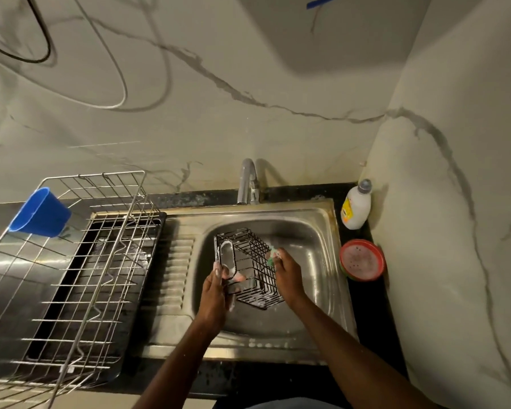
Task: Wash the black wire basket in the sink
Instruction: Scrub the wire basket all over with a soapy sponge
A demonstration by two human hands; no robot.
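Note:
The black wire basket (250, 265) is held tilted over the steel sink (313, 231), with white suds on its wires. My left hand (217, 290) grips its left end, by the oval opening. My right hand (286, 274) pinches a green scrubber (273, 255) against the basket's right side. The tap (248, 181) stands behind the sink, and no water stream shows.
A steel dish rack (80, 267) with a blue cup (40, 212) hanging on it sits on a black tray at the left. A white soap bottle (356, 205) and a red round dish (362, 259) stand on the counter right of the sink. Marble walls close the back and right.

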